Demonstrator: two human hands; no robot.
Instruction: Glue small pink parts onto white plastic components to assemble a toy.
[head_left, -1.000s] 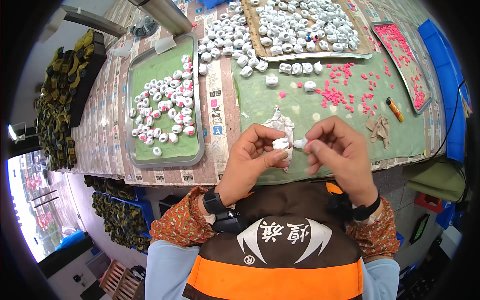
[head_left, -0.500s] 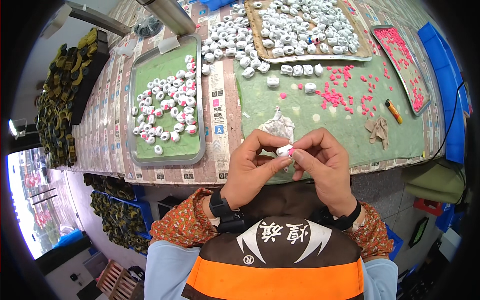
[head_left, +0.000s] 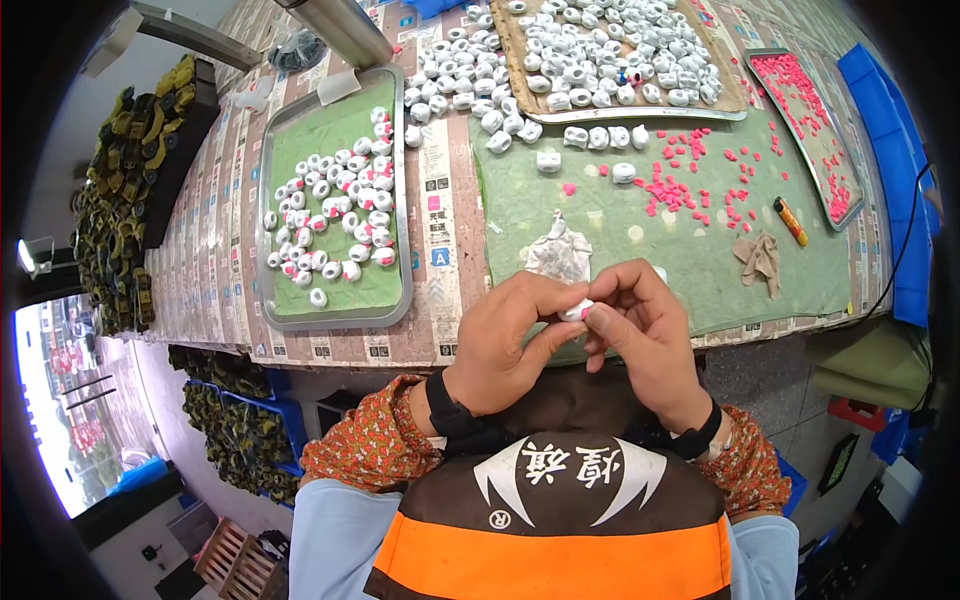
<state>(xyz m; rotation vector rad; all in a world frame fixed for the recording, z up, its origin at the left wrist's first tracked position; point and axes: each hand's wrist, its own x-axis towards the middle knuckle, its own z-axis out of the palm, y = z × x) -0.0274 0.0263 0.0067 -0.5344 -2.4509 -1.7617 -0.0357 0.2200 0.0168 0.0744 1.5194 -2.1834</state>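
A small rounded white plastic part is pinched between the thumb and fingertips of my left hand, just off the table's front edge. My right hand is closed at its other side, thumb and forefinger on a small pink piece that touches the white part. The fingertips cover much of both. Behind my hands lies a crumpled whitish cloth. Loose pink pieces are scattered on the green mat, with a few white parts in a row beyond them.
To the left, a metal tray holds white parts with pink pieces on them. A brown-lined tray heaped with white parts stands at the back. At right are a narrow tray of pink pieces, an orange-and-black tube, a tan rag and blue bins.
My left hand has rolled over a little, its back now showing more, and the white part has tilted between my fingertips. The right hand keeps its pinch almost in place.
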